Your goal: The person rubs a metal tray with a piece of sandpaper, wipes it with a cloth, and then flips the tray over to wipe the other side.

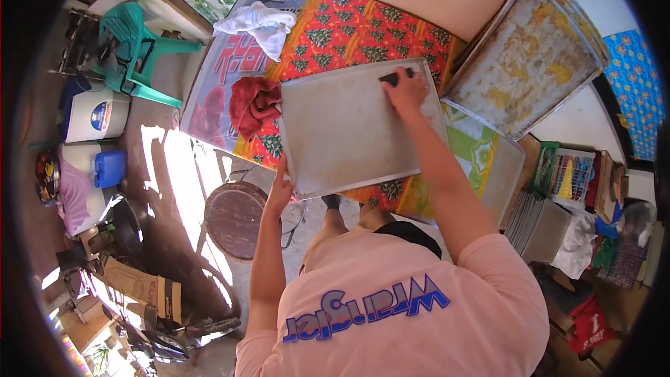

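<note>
A surface point(363, 28) draped in a bright patterned cloth is filling the head view. Your left hand point(280, 192) is curling its fingers around the tray's point(342, 132) near edge, while your right hand point(407, 89) is pressing a dark scraper point(391, 78) at its far corner. Pushing hard could be tipping the overhanging tray off.

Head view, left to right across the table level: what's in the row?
Green plastic chair → white cloth → red rag → left hand on the clean tray's edge → right hand holding a dark scraper → dirty tray.
</note>
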`<state>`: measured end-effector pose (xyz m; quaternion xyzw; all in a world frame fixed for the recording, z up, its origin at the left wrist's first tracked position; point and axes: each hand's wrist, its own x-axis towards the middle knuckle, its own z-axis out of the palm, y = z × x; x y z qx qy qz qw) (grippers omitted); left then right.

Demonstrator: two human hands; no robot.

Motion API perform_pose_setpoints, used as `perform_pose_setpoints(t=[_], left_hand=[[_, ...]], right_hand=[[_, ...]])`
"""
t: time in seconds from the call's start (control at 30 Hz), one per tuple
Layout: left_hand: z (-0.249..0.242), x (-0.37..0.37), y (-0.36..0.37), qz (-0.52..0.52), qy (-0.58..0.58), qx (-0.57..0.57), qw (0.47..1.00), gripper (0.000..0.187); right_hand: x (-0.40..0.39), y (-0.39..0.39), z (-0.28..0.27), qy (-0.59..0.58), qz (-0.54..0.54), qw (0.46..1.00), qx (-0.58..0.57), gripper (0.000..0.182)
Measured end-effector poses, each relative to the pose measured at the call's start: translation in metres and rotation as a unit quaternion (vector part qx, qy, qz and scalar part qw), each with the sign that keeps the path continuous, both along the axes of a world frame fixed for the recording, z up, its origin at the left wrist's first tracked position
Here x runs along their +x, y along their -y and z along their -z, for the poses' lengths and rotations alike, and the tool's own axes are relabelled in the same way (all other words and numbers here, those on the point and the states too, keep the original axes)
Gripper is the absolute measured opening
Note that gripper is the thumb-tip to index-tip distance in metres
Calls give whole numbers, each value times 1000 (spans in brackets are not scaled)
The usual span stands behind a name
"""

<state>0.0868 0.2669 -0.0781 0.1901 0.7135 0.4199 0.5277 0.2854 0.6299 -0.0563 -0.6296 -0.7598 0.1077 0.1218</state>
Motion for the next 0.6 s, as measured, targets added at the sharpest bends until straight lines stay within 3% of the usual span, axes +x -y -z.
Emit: perform_pose_setpoints(t=[0.13,0.27,0.37,0.6], left_hand=[[19,-3,4,10,-38,25,999,89],[23,-3,7,7,-27,20,999,90],[-9,8,-2,-18,18,-9,1000,89],[12,2,3,-15,12,27,999,89]], right_hand=[[-43,26,-14,41,-163,985,-42,53],[-21,-22,-9,4,88,996,-34,53],[-36,-10,-2,-15,97,993,-63,54],[-120,76,4,-46,-182,980,-72,50]])
